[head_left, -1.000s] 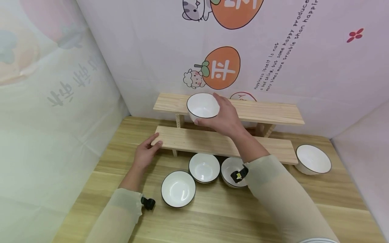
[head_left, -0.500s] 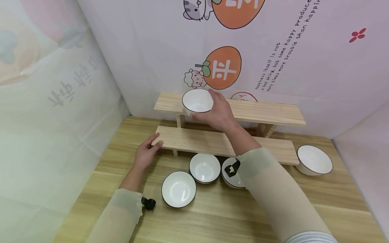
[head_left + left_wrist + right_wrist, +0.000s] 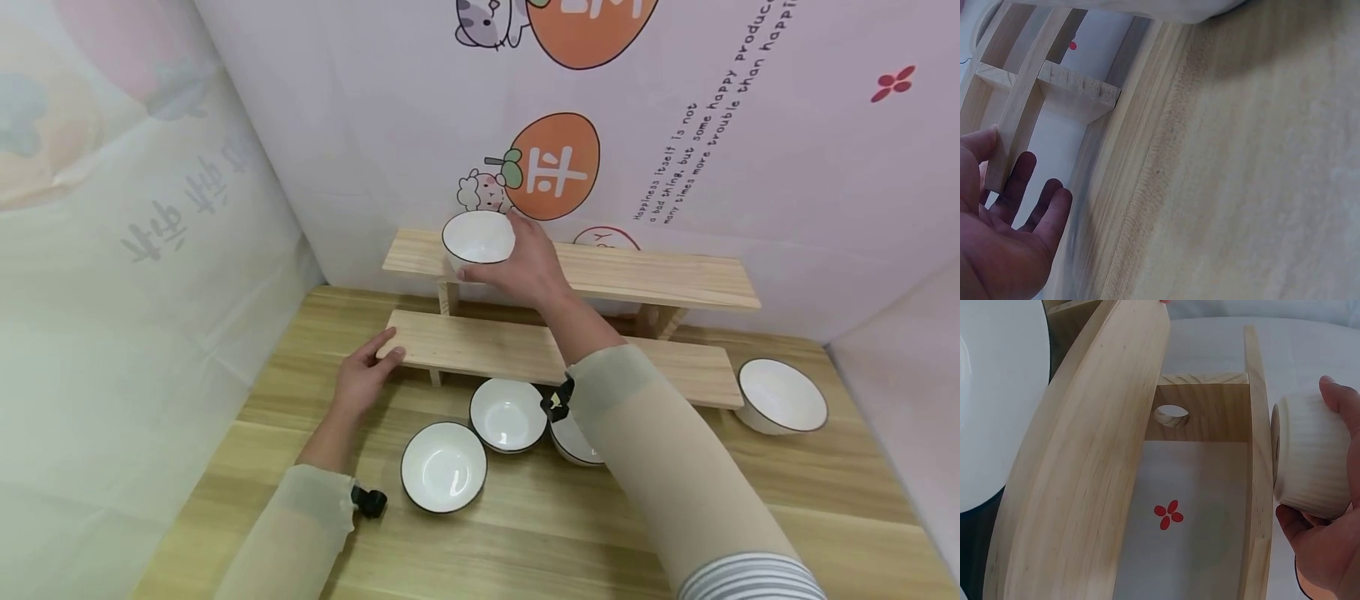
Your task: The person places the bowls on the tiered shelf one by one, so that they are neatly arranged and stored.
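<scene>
- The held bowl [image 3: 477, 237] is at the left part of the upper shelf [image 3: 660, 277]; I can't tell whether its base touches.
- My right hand [image 3: 525, 262] is curled round its right side; I'd level it and release only once the base sits fully on wood.
- My left hand [image 3: 360, 379] pinches the lower shelf [image 3: 487, 343] by its left end, a useful brace.
- Other bowls [image 3: 443, 468] stand on the counter [image 3: 540, 542]; I'd mind my right sleeve [image 3: 637, 425] there.

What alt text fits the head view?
A person's right hand holds a white bowl at the left end of the upper wooden shelf; the left hand grips the lower shelf. More white bowls stand on the table.
</scene>
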Demonstrator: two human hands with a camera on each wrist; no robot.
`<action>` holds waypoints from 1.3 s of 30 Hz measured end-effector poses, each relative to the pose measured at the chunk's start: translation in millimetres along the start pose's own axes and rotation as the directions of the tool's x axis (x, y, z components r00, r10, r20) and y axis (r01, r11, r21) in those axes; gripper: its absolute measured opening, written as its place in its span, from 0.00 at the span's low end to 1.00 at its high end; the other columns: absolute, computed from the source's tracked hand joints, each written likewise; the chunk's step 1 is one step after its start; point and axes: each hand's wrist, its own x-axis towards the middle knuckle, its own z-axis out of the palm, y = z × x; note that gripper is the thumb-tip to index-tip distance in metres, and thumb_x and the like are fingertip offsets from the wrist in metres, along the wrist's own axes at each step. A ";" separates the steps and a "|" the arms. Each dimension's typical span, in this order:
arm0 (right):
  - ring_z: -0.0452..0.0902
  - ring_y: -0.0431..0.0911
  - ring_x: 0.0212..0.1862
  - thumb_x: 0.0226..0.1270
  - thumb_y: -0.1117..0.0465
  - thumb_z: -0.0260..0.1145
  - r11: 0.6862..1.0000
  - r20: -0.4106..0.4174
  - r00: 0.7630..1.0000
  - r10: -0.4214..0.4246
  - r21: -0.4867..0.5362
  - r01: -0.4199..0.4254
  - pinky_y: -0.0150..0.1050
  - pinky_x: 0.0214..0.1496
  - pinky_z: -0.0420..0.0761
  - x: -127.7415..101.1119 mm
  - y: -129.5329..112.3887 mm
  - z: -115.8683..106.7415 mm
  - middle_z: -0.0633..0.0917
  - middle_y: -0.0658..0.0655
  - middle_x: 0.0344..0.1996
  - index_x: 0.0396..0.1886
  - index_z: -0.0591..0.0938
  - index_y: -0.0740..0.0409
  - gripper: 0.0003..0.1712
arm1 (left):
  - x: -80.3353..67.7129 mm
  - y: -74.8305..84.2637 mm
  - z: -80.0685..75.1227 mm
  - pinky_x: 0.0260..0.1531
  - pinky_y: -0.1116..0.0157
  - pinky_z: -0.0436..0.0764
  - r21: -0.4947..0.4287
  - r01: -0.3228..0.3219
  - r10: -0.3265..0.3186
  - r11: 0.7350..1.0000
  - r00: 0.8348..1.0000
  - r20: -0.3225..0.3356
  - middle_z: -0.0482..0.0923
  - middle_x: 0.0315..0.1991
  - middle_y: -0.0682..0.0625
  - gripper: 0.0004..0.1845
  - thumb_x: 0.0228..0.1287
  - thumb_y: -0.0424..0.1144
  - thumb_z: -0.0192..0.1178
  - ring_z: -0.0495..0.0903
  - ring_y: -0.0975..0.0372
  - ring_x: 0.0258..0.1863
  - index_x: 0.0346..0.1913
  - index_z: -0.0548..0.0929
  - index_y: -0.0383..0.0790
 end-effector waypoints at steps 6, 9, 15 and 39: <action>0.64 0.52 0.72 0.46 0.34 0.82 0.999 0.007 0.999 0.033 -0.005 -0.033 0.47 0.72 0.72 6.8 -4.5 6.3 0.68 0.58 0.75 0.82 0.61 0.56 0.69 | -0.7 1.2 -0.6 0.49 0.73 0.82 0.002 -0.010 0.010 1.000 1.000 0.000 0.69 0.75 0.51 0.31 0.65 0.54 0.73 0.76 0.56 0.61 0.70 0.81 0.55; 0.64 0.53 0.73 0.46 0.35 0.83 0.999 0.007 0.999 0.046 -0.005 -0.046 0.47 0.73 0.71 8.9 -6.4 9.2 0.66 0.59 0.76 0.82 0.60 0.56 0.69 | -0.2 0.8 -0.7 0.48 0.74 0.82 0.013 -0.017 0.017 1.000 1.000 0.003 0.69 0.75 0.52 0.31 0.64 0.55 0.73 0.77 0.57 0.58 0.70 0.81 0.56; 0.62 0.53 0.74 0.46 0.37 0.84 0.998 0.009 0.998 0.066 0.007 -0.066 0.47 0.74 0.69 11.2 -11.5 12.0 0.63 0.59 0.77 0.82 0.60 0.55 0.68 | 0.0 1.4 -0.1 0.45 0.75 0.81 0.033 -0.025 0.025 0.999 1.000 -0.003 0.70 0.74 0.51 0.32 0.64 0.56 0.73 0.76 0.57 0.53 0.70 0.81 0.56; 0.59 0.51 0.76 0.42 0.36 0.86 1.000 0.007 1.000 0.014 0.018 -0.015 0.45 0.77 0.65 0.9 -0.3 0.1 0.65 0.59 0.76 0.84 0.54 0.54 0.75 | -2.3 1.7 2.5 0.46 0.72 0.83 0.022 -0.007 0.008 1.000 1.000 -0.015 0.70 0.75 0.51 0.30 0.65 0.54 0.73 0.78 0.59 0.49 0.70 0.81 0.56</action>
